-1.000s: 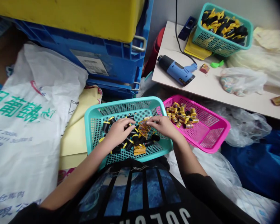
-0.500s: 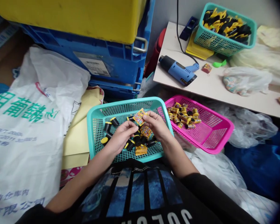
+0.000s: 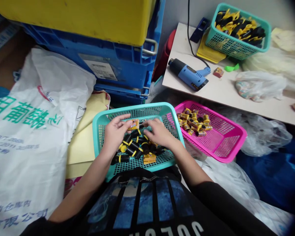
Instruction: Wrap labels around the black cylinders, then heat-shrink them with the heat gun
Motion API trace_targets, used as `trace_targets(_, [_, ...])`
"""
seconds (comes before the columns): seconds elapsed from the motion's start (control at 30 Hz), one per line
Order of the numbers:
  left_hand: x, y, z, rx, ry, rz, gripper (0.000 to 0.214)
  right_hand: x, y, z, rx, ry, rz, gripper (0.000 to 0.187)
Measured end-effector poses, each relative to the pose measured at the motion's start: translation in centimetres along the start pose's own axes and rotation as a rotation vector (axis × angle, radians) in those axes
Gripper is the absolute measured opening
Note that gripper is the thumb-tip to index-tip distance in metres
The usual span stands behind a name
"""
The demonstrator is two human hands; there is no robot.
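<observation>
My left hand (image 3: 116, 131) pinches a yellow printed wrapper sleeve (image 3: 134, 124) above the turquoise basket (image 3: 96, 131). My right hand (image 3: 160, 131) is curled just right of the sleeve, its fingertips at a small black cylinder (image 3: 141, 125) that shows against the sleeve's right end. How far the cylinder sits inside the sleeve cannot be made out. Below the hands, several black cylinders with yellow caps (image 3: 130, 150) lie loose in the basket. Near its front wall is a stack of yellow printed sleeves (image 3: 149, 158).
A pink basket (image 3: 220, 144) with several yellow-wrapped cylinders (image 3: 195, 123) stands at the right. On the white table (image 3: 226, 95) are a blue heat gun (image 3: 188, 74) and another turquoise basket (image 3: 233, 46) of black and yellow parts. Blue crates (image 3: 127, 70) and a white sack (image 3: 39, 147) flank the left.
The printed sleeve has passed from my right hand to my left and moved left. My right fingers have shifted to a black cylinder. The loose cylinders have gathered toward the basket's middle.
</observation>
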State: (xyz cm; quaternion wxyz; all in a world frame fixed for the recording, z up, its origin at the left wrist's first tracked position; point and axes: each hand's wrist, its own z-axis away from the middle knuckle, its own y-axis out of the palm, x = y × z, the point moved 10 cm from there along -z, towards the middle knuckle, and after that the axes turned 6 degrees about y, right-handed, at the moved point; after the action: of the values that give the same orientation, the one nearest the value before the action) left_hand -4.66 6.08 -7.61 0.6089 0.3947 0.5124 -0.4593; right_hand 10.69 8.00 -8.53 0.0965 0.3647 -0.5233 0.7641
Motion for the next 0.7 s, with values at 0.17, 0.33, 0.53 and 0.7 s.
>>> trace_targets(0.17, [0.8, -1.4, 0.3, -0.042, -0.051, -0.079, 0.026, -0.1, 4.1, 0.7, 0.216, -0.158, 0.515, 0.023])
trace_targets(0.33, [1.2, -1.8, 0.4, -0.051, -0.069, -0.056, 0.022, 0.3, -2.2, 0.2, -0.115, -0.089, -0.090, 0.034])
trace_targets(0.53, [1.4, -1.5, 0.7, -0.094, -0.078, 0.110, 0.022, -1.5, -3.6, 1.1, -0.104, 0.060, -0.989, 0.034])
trace_targets(0.7, [0.7, -0.6, 0.9, -0.052, -0.016, 0.170, 0.025, -1.4, -2.7, 1.2, -0.098, 0.054, -0.986, 0.035])
